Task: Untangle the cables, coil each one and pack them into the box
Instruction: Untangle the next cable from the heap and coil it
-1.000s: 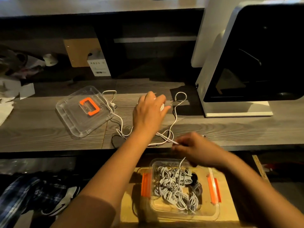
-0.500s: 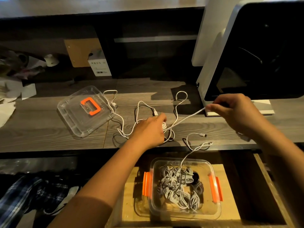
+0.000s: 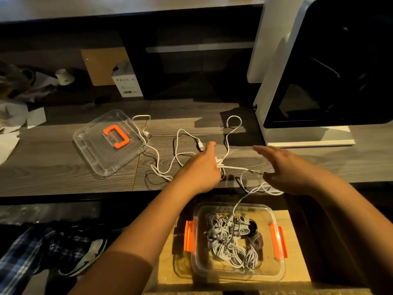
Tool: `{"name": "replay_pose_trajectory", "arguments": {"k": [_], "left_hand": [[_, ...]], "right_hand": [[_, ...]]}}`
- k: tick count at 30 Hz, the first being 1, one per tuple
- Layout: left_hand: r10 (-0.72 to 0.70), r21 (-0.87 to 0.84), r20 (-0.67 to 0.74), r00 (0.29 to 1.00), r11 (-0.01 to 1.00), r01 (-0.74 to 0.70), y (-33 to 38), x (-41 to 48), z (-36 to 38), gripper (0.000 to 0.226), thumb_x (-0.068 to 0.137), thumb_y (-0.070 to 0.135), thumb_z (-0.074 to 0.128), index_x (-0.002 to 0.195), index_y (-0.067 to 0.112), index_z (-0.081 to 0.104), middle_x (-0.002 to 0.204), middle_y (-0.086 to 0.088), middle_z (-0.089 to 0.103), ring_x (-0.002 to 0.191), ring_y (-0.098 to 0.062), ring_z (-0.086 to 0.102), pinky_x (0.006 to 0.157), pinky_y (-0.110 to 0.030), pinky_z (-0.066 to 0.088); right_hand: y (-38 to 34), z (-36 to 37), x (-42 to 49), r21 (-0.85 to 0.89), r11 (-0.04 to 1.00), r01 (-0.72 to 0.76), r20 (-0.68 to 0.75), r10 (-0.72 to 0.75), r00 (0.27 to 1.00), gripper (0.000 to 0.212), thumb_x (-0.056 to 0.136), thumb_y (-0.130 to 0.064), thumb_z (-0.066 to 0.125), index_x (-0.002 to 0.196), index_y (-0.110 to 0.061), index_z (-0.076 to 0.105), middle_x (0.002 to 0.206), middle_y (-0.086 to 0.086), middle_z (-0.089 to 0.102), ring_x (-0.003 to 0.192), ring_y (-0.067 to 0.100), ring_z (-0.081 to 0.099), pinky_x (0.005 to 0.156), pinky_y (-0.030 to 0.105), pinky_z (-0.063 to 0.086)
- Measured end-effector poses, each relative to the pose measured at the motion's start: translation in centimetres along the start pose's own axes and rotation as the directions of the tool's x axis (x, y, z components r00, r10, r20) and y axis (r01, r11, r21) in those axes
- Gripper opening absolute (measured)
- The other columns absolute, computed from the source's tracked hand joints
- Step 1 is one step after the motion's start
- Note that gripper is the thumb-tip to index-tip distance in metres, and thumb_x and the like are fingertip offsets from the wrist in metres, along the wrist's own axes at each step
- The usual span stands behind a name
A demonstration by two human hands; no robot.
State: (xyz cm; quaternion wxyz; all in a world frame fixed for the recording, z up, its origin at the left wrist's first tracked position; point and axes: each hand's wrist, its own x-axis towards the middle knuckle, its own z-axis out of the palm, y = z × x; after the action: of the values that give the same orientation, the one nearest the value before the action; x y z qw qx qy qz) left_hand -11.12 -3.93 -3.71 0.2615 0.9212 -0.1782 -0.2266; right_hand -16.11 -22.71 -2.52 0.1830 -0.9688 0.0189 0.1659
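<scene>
The left hand (image 3: 200, 169) reaches forward over the tabletop (image 3: 53, 167), knuckles up. Its grip is clamped on the white cable (image 3: 234, 167), which sprawls in loops beside the clear lid (image 3: 95, 152). The right hand (image 3: 287, 169) hovers palm down to its right, fingers straight, grip apart. Below the tabletop's edge, the box (image 3: 278, 271) holds coiled cables (image 3: 229, 243).

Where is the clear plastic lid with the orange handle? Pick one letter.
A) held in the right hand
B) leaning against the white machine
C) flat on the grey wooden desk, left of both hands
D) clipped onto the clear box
C: the clear plastic lid with the orange handle lies flat on the grey wooden desk, left of the left hand, which grips a white cable, and the open right hand.
</scene>
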Motion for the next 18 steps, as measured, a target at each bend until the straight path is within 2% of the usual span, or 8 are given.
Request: {"name": "replay_pose_trajectory", "arguments": {"k": [2, 4, 7, 10, 12, 14, 16, 18], "left_hand": [[0.034, 0.027, 0.012, 0.999, 0.999, -0.035, 0.8, -0.2, 0.5, 0.059, 0.087, 0.007, 0.044, 0.139, 0.019, 0.018, 0.086, -0.006, 0.052, 0.077, -0.025, 0.054, 0.064, -0.034, 0.043], [0.072, -0.027, 0.050, 0.996, 0.997, -0.071, 1.5, -0.2, 1.0, 0.067, 0.086, 0.005, 0.047, 0.142, 0.019, 0.013, 0.087, -0.004, 0.052, 0.078, -0.024, 0.054, 0.065, -0.035, 0.043], [0.106, -0.096, 0.160, 0.982, 0.991, -0.091, 1.7, 0.0, 1.4, 0.082, 0.085, 0.005, 0.052, 0.147, 0.021, 0.000, 0.081, 0.000, 0.049, 0.070, -0.015, 0.050, 0.056, -0.028, 0.036], [0.155, -0.232, 0.201, 0.967, 0.967, -0.106, 1.2, 0.0, 1.0, 0.075, 0.083, -0.001, 0.053, 0.141, 0.024, 0.012, 0.099, -0.007, 0.057, 0.076, -0.019, 0.057, 0.060, -0.030, 0.047], [0.197, -0.408, 0.101, 0.975, 0.902, -0.140, 0.8, -0.1, 1.0, 0.055, 0.081, 0.001, 0.056, 0.118, 0.035, 0.035, 0.106, -0.008, 0.059, 0.087, -0.028, 0.063, 0.077, -0.045, 0.053], [0.213, -0.454, -0.095, 0.972, 0.860, -0.233, 0.4, -0.1, 1.3, 0.037, 0.083, 0.009, 0.060, 0.094, 0.042, 0.048, 0.092, 0.001, 0.062, 0.082, -0.021, 0.065, 0.076, -0.047, 0.055], [0.225, -0.446, -0.208, 0.952, 0.844, -0.297, 0.4, -0.4, 1.5, 0.021, 0.089, 0.015, 0.059, 0.096, 0.034, 0.053, 0.082, 0.004, 0.062, 0.068, -0.011, 0.065, 0.063, -0.034, 0.057], [0.240, -0.425, -0.207, 0.948, 0.851, -0.308, 0.6, -0.8, 1.4, 0.009, 0.094, 0.021, 0.052, 0.102, 0.026, 0.050, 0.074, 0.002, 0.061, 0.056, -0.010, 0.062, 0.053, -0.027, 0.052]], "right_hand": [[-2.1, -0.1, -0.8, 0.032, 0.992, 0.122, -0.015, -0.122, 0.992, 0.075, 0.088, -0.018, 0.060, 0.148, -0.029, 0.017, 0.153, -0.006, 0.024, 0.137, 0.015, 0.030, 0.107, 0.027, 0.030], [-3.7, 1.0, -1.2, 0.062, 0.969, 0.240, -0.095, -0.234, 0.968, 0.062, 0.088, -0.015, 0.060, 0.142, -0.023, 0.031, 0.141, -0.004, 0.038, 0.126, 0.015, 0.042, 0.098, 0.024, 0.038], [-4.2, 2.7, -1.1, 0.125, 0.943, 0.310, -0.221, -0.278, 0.935, 0.038, 0.089, -0.009, 0.054, 0.126, -0.015, 0.046, 0.117, 0.004, 0.050, 0.102, 0.021, 0.053, 0.085, 0.035, 0.046], [-3.2, 2.9, -0.9, 0.115, 0.932, 0.344, -0.227, -0.312, 0.922, 0.025, 0.092, -0.014, 0.052, 0.117, -0.013, 0.054, 0.110, 0.002, 0.051, 0.094, 0.017, 0.053, 0.081, 0.031, 0.046], [-2.5, 2.6, -0.5, 0.127, 0.921, 0.368, -0.272, -0.325, 0.906, 0.017, 0.093, -0.017, 0.052, 0.109, -0.012, 0.057, 0.101, 0.000, 0.052, 0.086, 0.012, 0.051, 0.073, 0.024, 0.040], [-2.1, 2.1, -0.1, 0.152, 0.922, 0.357, -0.348, -0.288, 0.892, 0.011, 0.093, -0.019, 0.052, 0.097, -0.012, 0.059, 0.088, -0.004, 0.052, 0.077, 0.008, 0.047, 0.068, 0.021, 0.036], [-1.9, 1.9, 0.2, 0.242, 0.912, 0.331, -0.392, -0.220, 0.893, 0.013, 0.093, -0.021, 0.050, 0.091, -0.012, 0.059, 0.084, -0.004, 0.054, 0.075, 0.006, 0.049, 0.068, 0.021, 0.038], [-2.0, 2.0, 0.1, 0.350, 0.873, 0.340, -0.399, -0.189, 0.897, 0.015, 0.094, -0.020, 0.048, 0.094, -0.012, 0.061, 0.085, -0.001, 0.060, 0.079, 0.010, 0.055, 0.072, 0.029, 0.045]]}}
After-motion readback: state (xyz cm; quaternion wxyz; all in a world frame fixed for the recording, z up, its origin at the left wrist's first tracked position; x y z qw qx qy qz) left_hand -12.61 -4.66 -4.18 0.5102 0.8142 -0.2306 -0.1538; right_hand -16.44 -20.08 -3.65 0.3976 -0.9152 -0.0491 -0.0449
